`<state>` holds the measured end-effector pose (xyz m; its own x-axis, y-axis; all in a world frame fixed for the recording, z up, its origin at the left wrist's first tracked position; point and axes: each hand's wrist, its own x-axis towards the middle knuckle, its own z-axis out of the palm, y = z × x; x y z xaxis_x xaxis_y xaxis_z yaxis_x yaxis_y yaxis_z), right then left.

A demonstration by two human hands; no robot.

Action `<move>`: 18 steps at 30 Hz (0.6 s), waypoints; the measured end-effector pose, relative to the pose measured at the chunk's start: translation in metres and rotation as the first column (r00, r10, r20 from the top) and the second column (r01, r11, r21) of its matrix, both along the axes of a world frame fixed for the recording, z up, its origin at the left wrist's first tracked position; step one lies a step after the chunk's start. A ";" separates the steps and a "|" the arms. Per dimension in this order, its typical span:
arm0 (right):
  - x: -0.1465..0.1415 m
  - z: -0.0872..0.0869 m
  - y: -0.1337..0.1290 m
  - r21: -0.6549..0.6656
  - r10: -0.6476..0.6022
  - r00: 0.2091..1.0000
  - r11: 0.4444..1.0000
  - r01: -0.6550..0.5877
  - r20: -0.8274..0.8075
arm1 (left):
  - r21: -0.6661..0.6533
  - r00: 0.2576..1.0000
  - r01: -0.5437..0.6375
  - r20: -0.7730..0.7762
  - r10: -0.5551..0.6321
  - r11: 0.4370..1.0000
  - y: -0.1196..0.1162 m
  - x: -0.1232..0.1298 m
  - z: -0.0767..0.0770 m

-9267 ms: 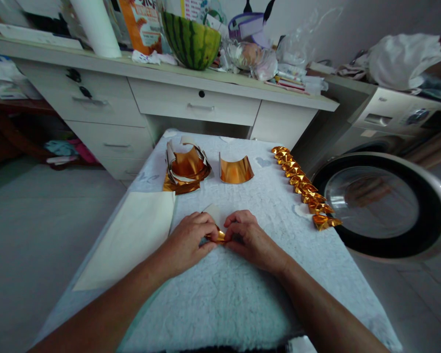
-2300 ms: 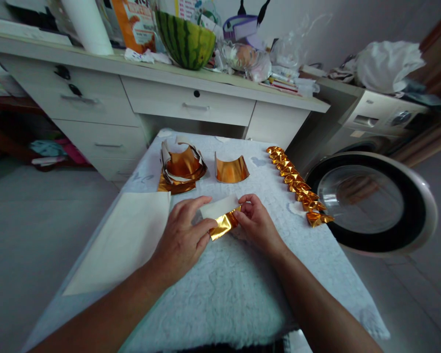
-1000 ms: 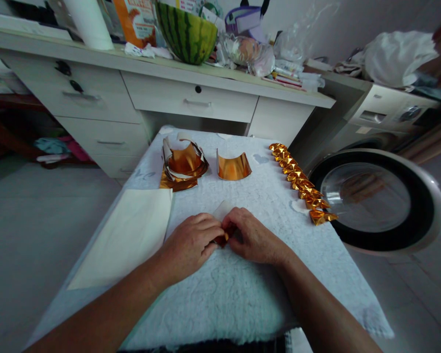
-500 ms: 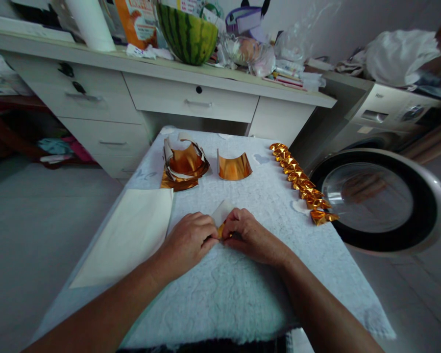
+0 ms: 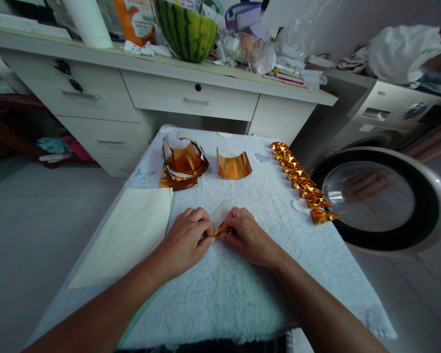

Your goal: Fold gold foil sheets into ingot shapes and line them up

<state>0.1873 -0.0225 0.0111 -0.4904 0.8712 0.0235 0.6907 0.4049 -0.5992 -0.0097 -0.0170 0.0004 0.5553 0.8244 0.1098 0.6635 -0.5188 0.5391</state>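
Note:
Between my hands, over the middle of the cloth-covered table (image 5: 242,294), is a sheet of gold foil paper (image 5: 221,212), its white back facing up and its near edge folded to show gold. My left hand (image 5: 191,238) pinches the left end of that fold, thumb against fingers. On the right end, my right hand (image 5: 247,235) pinches it the same way. Beyond them one curled gold sheet (image 5: 234,166) stands by itself, beside a loose stack of curled gold foil sheets (image 5: 183,164). Along the right edge runs a row of folded gold foil pieces (image 5: 297,179).
A flat cream paper sheet (image 5: 128,235) lies on the table's left side. Behind stands a white desk (image 5: 191,93) with a cut watermelon (image 5: 186,32) and plastic bags on top. The open round door (image 5: 382,201) of a washing machine (image 5: 385,108) is close to the table's right edge.
The gold fold between my fingers looks narrower and more slanted than before. Both hands have shifted slightly left, still pinching the paper.

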 end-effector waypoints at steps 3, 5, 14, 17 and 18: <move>-0.003 -0.001 0.000 -0.005 -0.042 0.999 0.999 0.042 0.002 | -0.011 1.000 0.005 -0.005 -0.005 1.000 0.000 0.000 0.002; -0.005 0.000 -0.001 -0.004 -0.075 0.997 0.997 0.075 -0.009 | -0.020 1.000 0.005 -0.015 -0.006 1.000 -0.001 0.000 0.004; -0.007 -0.003 -0.003 -0.006 -0.124 0.991 0.992 0.124 -0.045 | 0.004 0.993 -0.060 -0.104 0.060 0.998 -0.005 0.005 0.005; -0.008 -0.003 -0.003 -0.005 -0.134 0.990 0.991 0.134 -0.048 | 0.014 0.991 -0.067 -0.118 0.068 0.998 -0.005 0.005 0.004; -0.009 -0.003 -0.003 -0.005 -0.136 0.990 0.991 0.135 -0.046 | 0.016 0.991 -0.065 -0.118 0.067 0.998 -0.005 0.005 0.004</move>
